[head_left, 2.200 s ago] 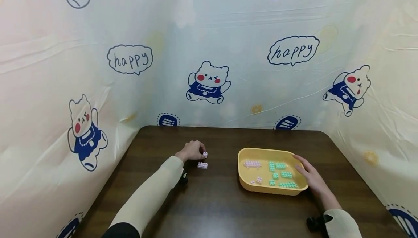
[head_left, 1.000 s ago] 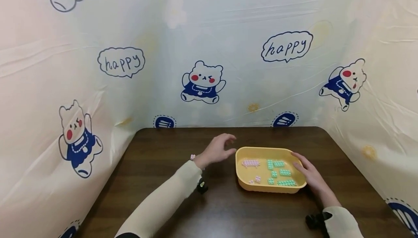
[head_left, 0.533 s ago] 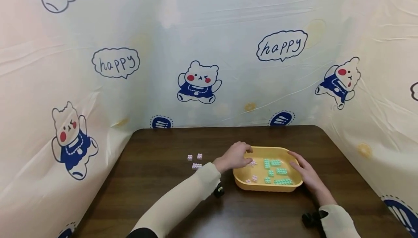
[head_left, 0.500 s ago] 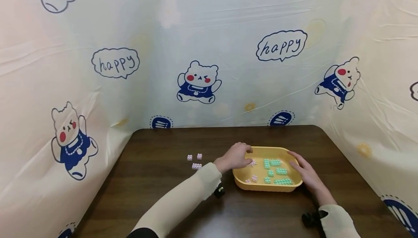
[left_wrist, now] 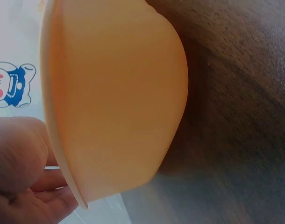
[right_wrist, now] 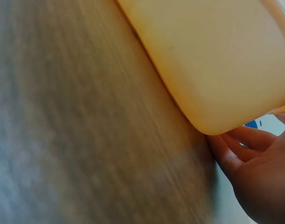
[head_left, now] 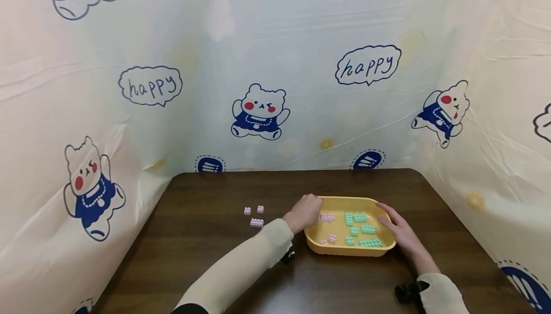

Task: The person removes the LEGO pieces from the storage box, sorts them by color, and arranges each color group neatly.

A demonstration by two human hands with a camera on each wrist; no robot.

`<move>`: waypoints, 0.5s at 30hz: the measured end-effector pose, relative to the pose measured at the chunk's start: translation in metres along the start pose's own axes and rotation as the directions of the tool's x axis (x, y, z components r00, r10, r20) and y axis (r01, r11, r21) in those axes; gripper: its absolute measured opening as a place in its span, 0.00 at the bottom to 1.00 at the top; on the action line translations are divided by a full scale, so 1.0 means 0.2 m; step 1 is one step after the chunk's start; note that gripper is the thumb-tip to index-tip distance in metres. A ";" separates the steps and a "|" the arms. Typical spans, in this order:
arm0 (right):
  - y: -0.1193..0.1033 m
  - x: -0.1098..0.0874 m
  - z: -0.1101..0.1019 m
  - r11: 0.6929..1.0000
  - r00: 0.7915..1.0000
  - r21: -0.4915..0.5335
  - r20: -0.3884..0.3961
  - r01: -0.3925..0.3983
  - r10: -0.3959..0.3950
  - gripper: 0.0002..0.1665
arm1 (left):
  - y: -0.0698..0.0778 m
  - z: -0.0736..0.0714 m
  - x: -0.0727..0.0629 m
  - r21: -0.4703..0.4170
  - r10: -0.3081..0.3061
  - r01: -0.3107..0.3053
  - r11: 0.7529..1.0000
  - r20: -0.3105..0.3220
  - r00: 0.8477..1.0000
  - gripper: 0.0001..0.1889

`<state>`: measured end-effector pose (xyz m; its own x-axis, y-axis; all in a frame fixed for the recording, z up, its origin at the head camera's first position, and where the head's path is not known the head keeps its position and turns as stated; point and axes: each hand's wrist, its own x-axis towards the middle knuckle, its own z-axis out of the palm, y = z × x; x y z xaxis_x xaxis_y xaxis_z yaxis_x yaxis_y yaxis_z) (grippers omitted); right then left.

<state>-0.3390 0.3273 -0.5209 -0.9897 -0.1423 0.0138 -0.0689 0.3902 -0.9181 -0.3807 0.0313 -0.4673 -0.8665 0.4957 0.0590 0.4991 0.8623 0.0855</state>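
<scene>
A yellow plastic basket (head_left: 348,252) holds pink toy bricks (head_left: 328,218) near its left end and several green toy bricks (head_left: 359,218) on its right half. My left hand (head_left: 303,212) reaches over the basket's left rim, its back toward the head camera. Its fingertips are hidden beside the pink bricks, so whether they pinch one does not show. In the left wrist view, fingers (left_wrist: 51,198) appear beyond the rim. My right hand (head_left: 404,232) grips the basket's right end, with the thumb over the rim and the other fingers against the outer wall.
Several pink bricks (head_left: 257,222) lie apart on the dark wooden table (head_left: 206,256), left of the basket. A printed curtain (head_left: 301,89) hangs around the table's back and sides.
My left hand leaves the loose pink bricks on the table and moves right, over the basket's left end; its fingers now dip inside. The right hand stays on the basket.
</scene>
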 end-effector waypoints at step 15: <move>0.01 0.00 0.00 1.000 1.000 -0.031 -0.009 0.007 -0.007 0.34 | 0.02 0.06 0.05 0.059 0.050 -0.053 0.997 0.062 0.997 0.08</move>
<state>-0.3396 0.3273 -0.5236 -0.9903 -0.1370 0.0236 -0.0793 0.4172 -0.9054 -0.3874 0.0412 -0.4785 -0.8396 0.5432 0.0018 0.5431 0.8393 0.0232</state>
